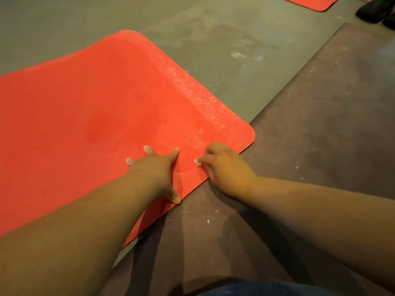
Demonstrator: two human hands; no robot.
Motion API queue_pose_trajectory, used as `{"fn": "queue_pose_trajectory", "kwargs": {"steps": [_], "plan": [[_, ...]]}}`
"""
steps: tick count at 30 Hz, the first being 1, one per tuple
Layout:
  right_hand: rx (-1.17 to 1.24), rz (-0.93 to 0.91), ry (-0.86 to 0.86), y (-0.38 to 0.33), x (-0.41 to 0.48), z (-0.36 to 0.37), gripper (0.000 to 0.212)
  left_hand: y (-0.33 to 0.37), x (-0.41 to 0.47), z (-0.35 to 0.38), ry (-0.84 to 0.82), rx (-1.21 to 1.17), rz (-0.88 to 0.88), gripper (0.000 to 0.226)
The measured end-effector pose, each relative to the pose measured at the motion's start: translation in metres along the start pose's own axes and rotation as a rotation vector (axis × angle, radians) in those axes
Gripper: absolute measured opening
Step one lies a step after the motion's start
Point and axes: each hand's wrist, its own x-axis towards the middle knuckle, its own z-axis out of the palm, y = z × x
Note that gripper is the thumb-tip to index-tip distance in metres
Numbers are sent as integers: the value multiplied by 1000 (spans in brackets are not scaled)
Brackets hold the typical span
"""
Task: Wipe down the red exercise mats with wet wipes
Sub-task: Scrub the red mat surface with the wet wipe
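Observation:
A red exercise mat lies on the floor, its right end marked with whitish streaks and dust. My left hand presses flat on the mat near its front edge, fingers spread. Just to its right, my right hand rests at the mat's front edge with fingers curled. A small white bit of wet wipe shows at its thumb tip; the rest is hidden under the hand. The corner of a second red mat lies at the top right.
A grey floor with white smudges lies beyond the mat. A dark brown mat runs along the right under my right arm. Dark shoes stand at the top right corner. Blue fabric shows at the bottom.

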Motion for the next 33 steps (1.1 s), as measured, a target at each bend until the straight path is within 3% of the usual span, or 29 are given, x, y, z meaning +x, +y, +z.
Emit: {"fn": "queue_pose_trajectory", "kwargs": {"steps": [3, 7, 9, 11, 14, 16, 17, 19, 22, 23, 26, 29, 31, 33], "plan": [[-33, -80, -68, 14, 8, -9, 20, -14, -4, 3, 61, 21, 60, 131], [-241, 421, 77, 67, 47, -28, 23, -59, -18, 10, 127, 95, 210, 118], [-254, 485, 107, 45, 49, -20, 23, -82, -25, 16, 123, 87, 216, 113], [-190, 344, 87, -1, 40, 4, 24, -96, -30, 22, 129, 74, 191, 112], [-74, -72, -108, -71, 18, 30, 22, -105, -31, 29, 123, 46, 70, 124], [-27, -261, -242, -77, 18, 28, 22, -114, -29, 29, 77, 8, -14, 134], [-40, -253, -249, -64, 25, 23, 23, -120, -30, 29, 48, -1, -26, 136], [-94, -5, -152, -20, 42, 3, 23, -133, -30, 31, 34, 4, -9, 137], [-183, 583, 92, 44, 57, -23, 23, -137, -31, 31, 81, 18, 8, 137], [-180, 656, 135, 41, 59, -21, 22, -137, -31, 30, 85, 9, 5, 140], [-58, 439, 90, -26, 61, 20, 24, -137, -29, 28, 104, -27, 3, 150], [76, -66, -131, -113, 36, 56, 21, -141, -30, 31, 115, -36, 19, 149], [111, -327, -272, -127, 23, 58, 21, -148, -31, 32, 135, -42, 37, 146], [66, -233, -226, -91, 38, 41, 22, -156, -32, 32, 133, -33, 50, 141]]}}
